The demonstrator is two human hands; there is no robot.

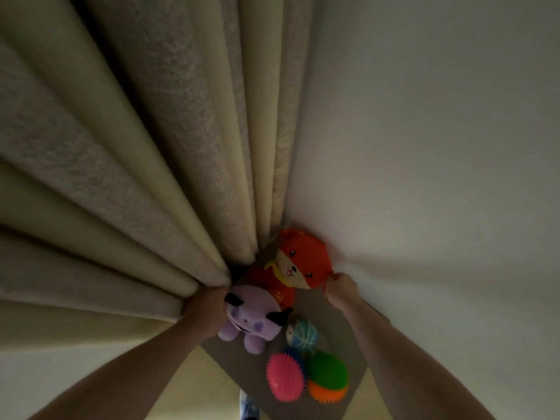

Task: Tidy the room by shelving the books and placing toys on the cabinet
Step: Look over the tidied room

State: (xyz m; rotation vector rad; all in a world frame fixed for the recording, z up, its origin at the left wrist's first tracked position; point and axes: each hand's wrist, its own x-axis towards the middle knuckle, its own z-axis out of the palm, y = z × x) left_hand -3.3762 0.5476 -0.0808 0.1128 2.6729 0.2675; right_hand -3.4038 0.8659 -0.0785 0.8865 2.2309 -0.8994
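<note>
Your right hand (341,286) pinches the red plush (298,262) by its ear; your left hand (209,310) grips the purple plush (251,318), lying just beside and nearer you.

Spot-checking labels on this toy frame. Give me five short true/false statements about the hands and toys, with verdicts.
1. The left hand is on the purple plush toy. True.
2. The right hand holds the pink spiky ball. False: it pinches the edge of the red plush toy; the ball lies untouched on the cabinet top.
3. The red plush toy leans against the wall. True.
4. The green and orange spiky ball lies left of the pink one. False: it lies right of it.
5. The curtain hangs right of the toys. False: it hangs to their left.
</note>
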